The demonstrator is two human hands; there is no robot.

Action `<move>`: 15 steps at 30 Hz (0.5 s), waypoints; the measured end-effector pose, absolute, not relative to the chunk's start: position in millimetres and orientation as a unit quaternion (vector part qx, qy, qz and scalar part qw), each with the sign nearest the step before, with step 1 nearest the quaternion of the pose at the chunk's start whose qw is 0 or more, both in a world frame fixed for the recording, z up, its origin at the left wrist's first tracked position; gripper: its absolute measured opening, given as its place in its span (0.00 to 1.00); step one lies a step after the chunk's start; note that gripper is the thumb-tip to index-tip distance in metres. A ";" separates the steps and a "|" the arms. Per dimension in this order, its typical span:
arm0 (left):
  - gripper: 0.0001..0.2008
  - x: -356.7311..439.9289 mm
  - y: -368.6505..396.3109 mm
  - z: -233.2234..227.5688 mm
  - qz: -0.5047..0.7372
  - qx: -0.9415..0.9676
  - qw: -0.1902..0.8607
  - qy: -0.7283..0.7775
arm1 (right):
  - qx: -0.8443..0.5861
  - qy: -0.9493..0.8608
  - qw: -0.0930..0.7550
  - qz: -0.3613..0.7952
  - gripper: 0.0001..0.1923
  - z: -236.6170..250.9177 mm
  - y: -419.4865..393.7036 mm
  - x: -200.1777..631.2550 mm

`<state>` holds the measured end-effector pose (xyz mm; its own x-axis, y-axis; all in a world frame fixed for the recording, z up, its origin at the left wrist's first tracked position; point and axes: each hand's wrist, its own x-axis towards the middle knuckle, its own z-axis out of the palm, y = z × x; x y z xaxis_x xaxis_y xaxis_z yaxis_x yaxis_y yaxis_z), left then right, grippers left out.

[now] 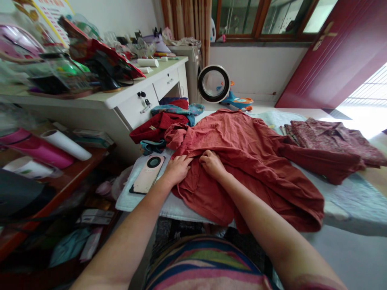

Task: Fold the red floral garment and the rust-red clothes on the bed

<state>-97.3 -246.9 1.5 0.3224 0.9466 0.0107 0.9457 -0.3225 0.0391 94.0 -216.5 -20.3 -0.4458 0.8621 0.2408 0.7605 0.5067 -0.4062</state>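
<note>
Handling a rust-red shirt, two bare hands work at its front, near the middle of the view. The garment lies rumpled across a pale blue padded cover, its lower edge towards the wearer of the camera and one sleeve reaching out to the right. The left hand rests on the cloth with its fingers bent and close together; whether it pinches the fabric cannot be told. The right hand, just beside it, has curled fingers and pinches a fold of the shirt. Near the left hand, a pale phone with a dark round camera disc lies on the cover. Beyond it are a patterned teal cloth and a dark red garment, the latter beside the shirt. At right, mottled folded clothing lies beyond the outstretched sleeve. To the left stands a white counter with drawers, crowded with containers and packets. In the background, a washing machine's round door hangs open, with a blue-and-orange toy behind and to its right.
</note>
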 end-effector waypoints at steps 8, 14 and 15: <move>0.24 -99.0 -255.2 1.9 0.002 0.808 -0.009 0.589 | -0.458 -0.873 0.158 0.055 0.14 -17.9 -217.4 108.6; 0.21 -101.5 -259.6 -1.9 0.077 0.829 -0.046 0.553 | -0.411 -0.900 0.145 0.021 0.13 -5.8 -231.7 101.0; 0.19 -101.8 -261.1 -2.8 0.088 0.836 -0.056 0.539 | -0.402 -0.903 0.147 0.028 0.13 -5.1 -234.0 99.7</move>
